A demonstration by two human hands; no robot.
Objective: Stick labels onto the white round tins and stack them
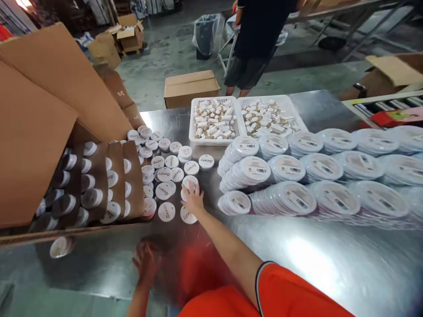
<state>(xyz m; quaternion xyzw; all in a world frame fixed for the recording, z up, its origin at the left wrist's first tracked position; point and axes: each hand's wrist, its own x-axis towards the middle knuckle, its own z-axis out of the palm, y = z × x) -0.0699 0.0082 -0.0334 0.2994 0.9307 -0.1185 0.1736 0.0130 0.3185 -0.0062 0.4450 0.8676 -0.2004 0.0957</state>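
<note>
My right hand [192,198] lies over the round white lids in the middle of the table, its fingers spread. It touches a white-lidded jar [189,180], and another white lid [188,215] shows just below it. My left hand [145,260], slightly blurred, hovers low over the near part of the table with fingers apart and nothing visible in it. Many white jars with printed lids [164,191] stand loosely grouped left of my right hand. Beside them, a large cardboard box [39,132] holds more jars between brown dividers [134,185].
Rows of clear round packages [294,197] fill the right of the metal table [264,246]. Two white baskets [214,141] of small white-and-gold items stand at the back. One jar [61,247] lies before the box. A person [261,35] stands beyond the table.
</note>
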